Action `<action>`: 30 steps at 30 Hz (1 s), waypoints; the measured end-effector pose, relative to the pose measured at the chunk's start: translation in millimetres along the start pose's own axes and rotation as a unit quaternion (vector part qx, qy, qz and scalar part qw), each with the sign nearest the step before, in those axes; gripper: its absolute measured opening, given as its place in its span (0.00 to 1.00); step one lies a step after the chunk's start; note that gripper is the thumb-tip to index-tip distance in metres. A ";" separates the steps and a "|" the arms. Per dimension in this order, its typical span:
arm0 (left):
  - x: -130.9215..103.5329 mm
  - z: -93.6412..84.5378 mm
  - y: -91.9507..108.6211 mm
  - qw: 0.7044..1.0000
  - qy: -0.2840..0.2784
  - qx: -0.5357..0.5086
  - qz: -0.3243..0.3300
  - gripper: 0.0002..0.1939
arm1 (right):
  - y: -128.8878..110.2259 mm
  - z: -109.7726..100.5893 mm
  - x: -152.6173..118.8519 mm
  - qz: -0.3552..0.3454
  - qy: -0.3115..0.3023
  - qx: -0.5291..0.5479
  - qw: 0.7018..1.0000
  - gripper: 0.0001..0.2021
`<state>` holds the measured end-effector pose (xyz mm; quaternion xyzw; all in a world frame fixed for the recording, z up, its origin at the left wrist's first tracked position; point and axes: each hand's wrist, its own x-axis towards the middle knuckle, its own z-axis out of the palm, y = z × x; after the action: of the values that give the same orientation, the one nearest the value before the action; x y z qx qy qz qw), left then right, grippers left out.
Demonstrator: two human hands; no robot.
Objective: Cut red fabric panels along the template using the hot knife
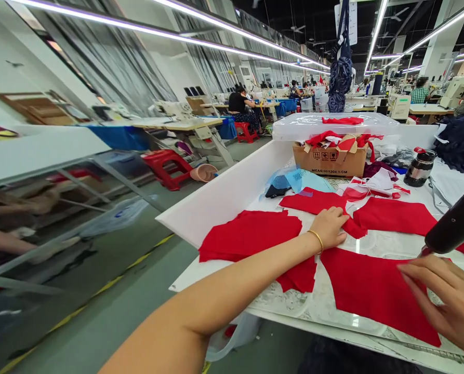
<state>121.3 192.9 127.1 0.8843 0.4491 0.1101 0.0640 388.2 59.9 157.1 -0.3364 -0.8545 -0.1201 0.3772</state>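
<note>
My left hand (332,228), with a gold bangle at the wrist, reaches across the table. Its bent fingers close on the end of a red fabric piece (313,200). My right hand (446,296) is above the right part of a flat red fabric panel (375,291); its fingers are stretched out, with the thumb a little apart. Just above that hand, a black tapered machine part (455,221) slants in from the right. A red fabric stack (251,234) lies to the left, partly behind my forearm. Another red piece (397,214) lies right of my left hand.
Behind the pieces stands a cardboard box (329,160) full of red scraps, with a dark flask (421,169) to its right. A raised white board (224,189) edges the table's left side. Red stools (167,169), sewing machines and seated people are farther off.
</note>
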 end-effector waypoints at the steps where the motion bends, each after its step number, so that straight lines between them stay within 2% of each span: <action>1: -0.2 -1.0 -2.0 1.000 -0.001 0.009 -0.007 0.22 | 2.2 13.6 13.3 0.008 -0.024 0.006 1.000 0.09; 4: -5.6 -4.3 -10.8 0.999 -0.008 0.028 -0.022 0.28 | 22.6 58.7 44.2 0.073 -0.134 0.043 0.987 0.13; 6: -10.4 -5.5 -17.3 0.999 -0.015 0.035 -0.025 0.29 | 39.0 86.8 58.2 0.135 -0.215 0.026 0.967 0.15; 9: -15.2 -5.1 -25.6 0.999 -0.022 0.036 -0.021 0.30 | 53.8 116.1 72.2 0.151 -0.234 0.029 0.960 0.15; 12: -16.7 -3.5 -31.1 0.999 -0.022 0.029 -0.013 0.29 | 56.3 126.7 78.7 0.147 -0.227 0.042 0.962 0.10; 17: -17.1 -1.7 -32.1 1.000 -0.001 0.019 -0.003 0.29 | 53.9 122.6 79.3 0.156 -0.163 0.055 0.973 0.07; 23: -8.9 -5.0 -24.2 0.998 0.058 0.032 -0.020 0.29 | 46.6 110.3 83.0 0.174 -0.007 0.070 0.982 0.04; 25: -4.5 -11.2 -25.2 0.995 0.084 0.044 -0.035 0.22 | 39.4 100.8 83.7 0.171 0.039 0.075 0.982 0.05; 28: -3.1 -26.5 -32.3 0.990 0.116 0.059 -0.055 0.07 | 22.4 79.7 77.9 0.157 0.085 0.081 0.981 0.05; 30: -9.0 -38.4 -37.5 0.988 0.128 0.061 -0.060 0.08 | 7.7 62.7 67.5 0.132 0.107 0.082 0.982 0.05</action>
<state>77.2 208.2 155.0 0.8370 0.5113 0.1905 -0.0412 325.0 127.1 162.7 -0.3990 -0.7644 -0.0340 0.5053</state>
